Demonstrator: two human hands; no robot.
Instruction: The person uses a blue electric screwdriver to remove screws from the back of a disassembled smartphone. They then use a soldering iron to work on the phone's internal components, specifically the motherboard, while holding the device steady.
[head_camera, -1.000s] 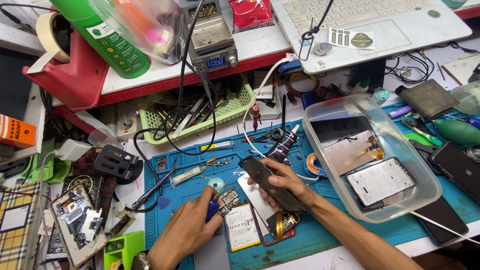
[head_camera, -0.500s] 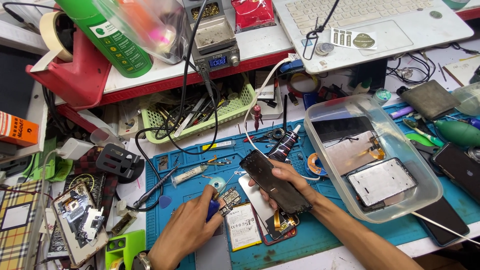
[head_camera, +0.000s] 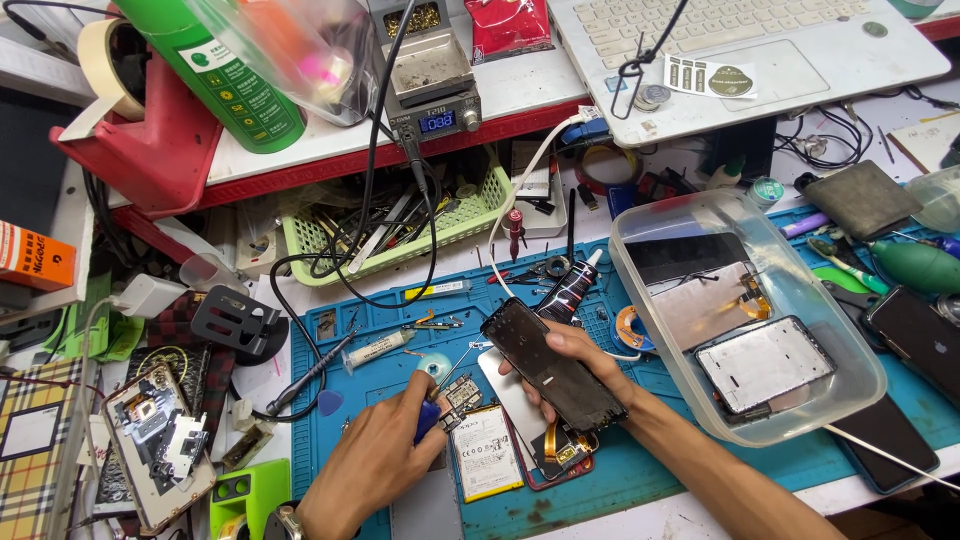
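Lifted slightly higher since a second ago, a dark phone screen (head_camera: 553, 365) sits clamped in the right hand (head_camera: 575, 375); the left hand (head_camera: 385, 450) grips a blue-handled tool (head_camera: 428, 415) over the opened phone (head_camera: 545, 440) mid-mat, where a slip could tear its flex cable.

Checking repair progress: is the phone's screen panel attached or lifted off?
Lifted off: the right hand holds the screen panel above the opened phone body.

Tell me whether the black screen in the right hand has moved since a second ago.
No. The screen remains beside the clear tub, held by the right hand.
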